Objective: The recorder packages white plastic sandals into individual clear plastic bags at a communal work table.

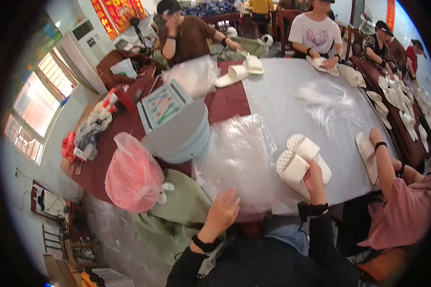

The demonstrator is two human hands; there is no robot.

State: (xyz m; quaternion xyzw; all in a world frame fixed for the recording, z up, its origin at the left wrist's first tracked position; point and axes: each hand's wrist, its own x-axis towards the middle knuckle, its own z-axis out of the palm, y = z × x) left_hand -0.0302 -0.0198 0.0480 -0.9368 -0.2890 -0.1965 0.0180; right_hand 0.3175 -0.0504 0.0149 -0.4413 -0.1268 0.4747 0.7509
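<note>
In my right hand (314,178) is a pair of cream-white slippers (292,168), fingers closed around their side over the grey tabletop. The two slippers overlap, and their textured footbeds face up. My left hand (223,208) rests at the near edge of a stack of clear plastic bags (239,155), fingers outstretched and nothing gripped. The bags lie flat just left of the slippers.
Left of the bags stand a pink plastic sack (133,174) and a rounded blue-grey container (189,138) under a patterned box (165,106). White strands (328,103) lie farther back. Co-workers around the table handle white slippers; one pink sleeve (402,208) is close on my right.
</note>
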